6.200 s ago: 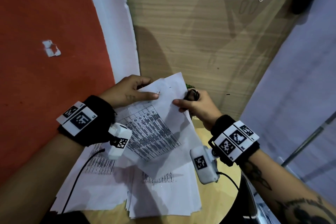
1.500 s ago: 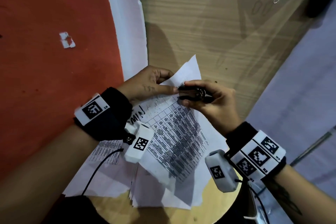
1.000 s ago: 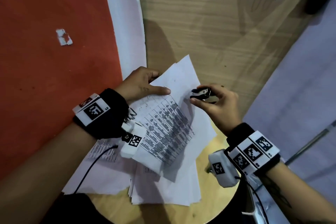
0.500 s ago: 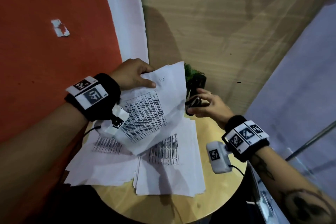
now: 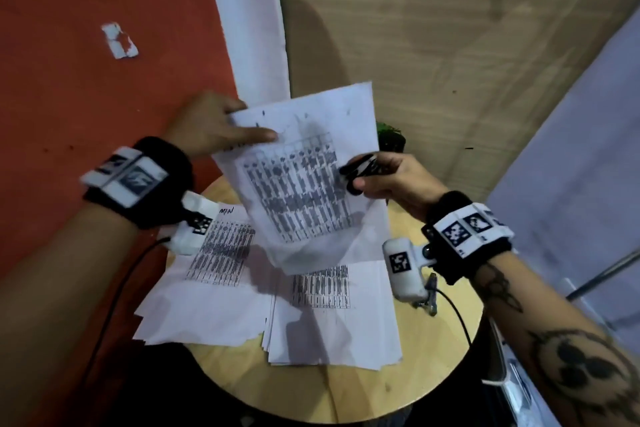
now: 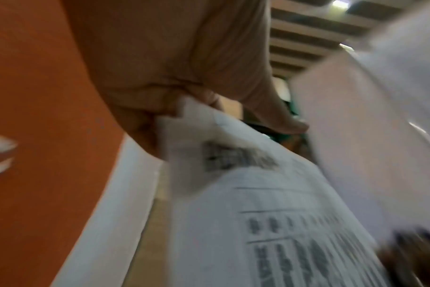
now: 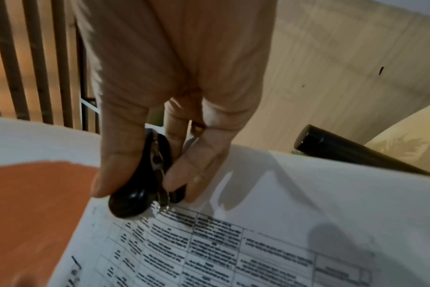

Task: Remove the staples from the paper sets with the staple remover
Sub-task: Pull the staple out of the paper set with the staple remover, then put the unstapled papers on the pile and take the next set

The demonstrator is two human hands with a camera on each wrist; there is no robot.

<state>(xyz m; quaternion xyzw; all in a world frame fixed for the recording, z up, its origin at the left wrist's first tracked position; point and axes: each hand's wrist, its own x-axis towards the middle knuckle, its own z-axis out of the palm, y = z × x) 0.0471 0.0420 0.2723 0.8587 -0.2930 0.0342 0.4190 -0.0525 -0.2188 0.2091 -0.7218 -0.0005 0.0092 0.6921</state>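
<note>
Paper set raised for staple access.
The paper set point(image 5: 304, 163) is pinched at its top corner by the left hand point(image 5: 211, 123), clear of the table point(image 5: 346, 388); the staple remover point(image 5: 360, 168) is gripped in the right hand point(image 5: 391, 180) beside the sheet edge.

I can read only "MIN", handwritten at the top of the left paper stack point(image 5: 221, 255) on the worktop; the printed tables blur.

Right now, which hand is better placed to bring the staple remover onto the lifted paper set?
Right. The right hand already holds the staple remover against the lifted paper set, by its right edge. The left hand pinches that set's top left corner, holding it up, so it looks tied up.
</note>
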